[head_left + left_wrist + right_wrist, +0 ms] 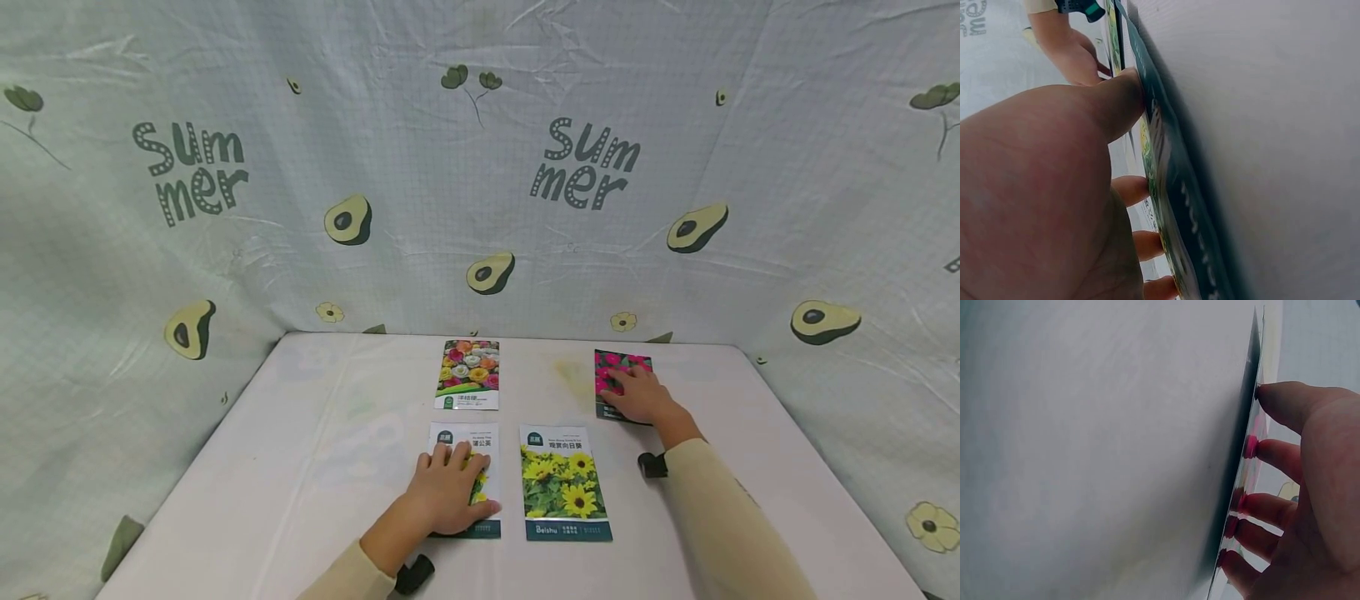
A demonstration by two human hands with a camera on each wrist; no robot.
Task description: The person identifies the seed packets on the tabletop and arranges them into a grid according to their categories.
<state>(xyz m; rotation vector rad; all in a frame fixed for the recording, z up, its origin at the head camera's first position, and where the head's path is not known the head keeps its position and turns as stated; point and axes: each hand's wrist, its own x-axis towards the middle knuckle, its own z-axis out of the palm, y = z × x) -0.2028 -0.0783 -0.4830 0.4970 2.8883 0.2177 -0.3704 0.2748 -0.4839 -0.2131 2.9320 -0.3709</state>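
In the head view my left hand (444, 493) rests with spread fingers on a seed packet (483, 433) that has yellow flowers and a dark green bottom band. The left wrist view shows the thumb and fingertips touching its face. Farther back on the right, fingertips of my right hand (642, 395) touch a packet with pink flowers (606, 361), partly hidden by the hand. In the right wrist view those fingertips press on the packet's glossy face (1251, 447). Between the hands lies a sunflower packet (562, 483), face up. A packet with multicoloured flowers (468, 371) lies behind the left hand.
All the packets lie on a white table (337, 467). A pale cloth curtain (420, 167) printed with avocados and lettering hangs behind and beside it. Dark bands sit at both wrists, one near the right sleeve (720, 508).
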